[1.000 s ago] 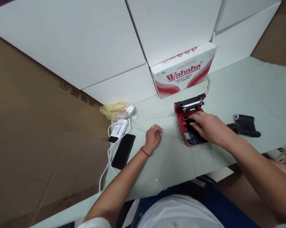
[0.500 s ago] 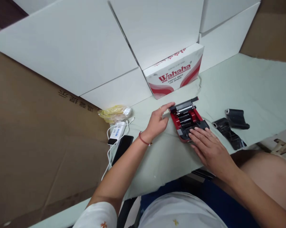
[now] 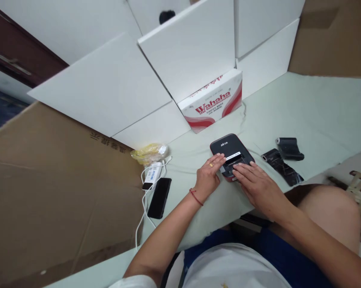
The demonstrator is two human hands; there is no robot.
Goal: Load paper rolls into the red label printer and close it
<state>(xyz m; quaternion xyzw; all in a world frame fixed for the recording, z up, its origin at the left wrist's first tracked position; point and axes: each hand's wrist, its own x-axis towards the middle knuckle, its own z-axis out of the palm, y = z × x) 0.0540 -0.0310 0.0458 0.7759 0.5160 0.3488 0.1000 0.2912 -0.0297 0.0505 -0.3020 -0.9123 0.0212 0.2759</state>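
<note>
A small black and red printer (image 3: 230,145) lies on the table with its lid closed. A white strip shows at the slot across its middle. My left hand (image 3: 209,178) rests its outstretched fingertips on the printer's left side, near the slot. Over the near right end lies my right hand (image 3: 260,188), fingers stretched out flat on the casing. Neither hand is wrapped round anything. To the right, a black ribbon roll (image 3: 289,149) and a partly unwound black ribbon (image 3: 282,167) lie side by side.
Behind the printer a white and red Wahaha box (image 3: 212,104) leans against white panels (image 3: 204,48). On the left are a phone (image 3: 159,199), a white power bank (image 3: 153,175) with cables and a yellow plastic bag (image 3: 149,154). Cardboard (image 3: 63,192) borders the left side.
The printer's lid, raised before with the red inside showing, is now down. My left hand has moved from the lid's far edge toward the slot. The right hand stays on the near end.
</note>
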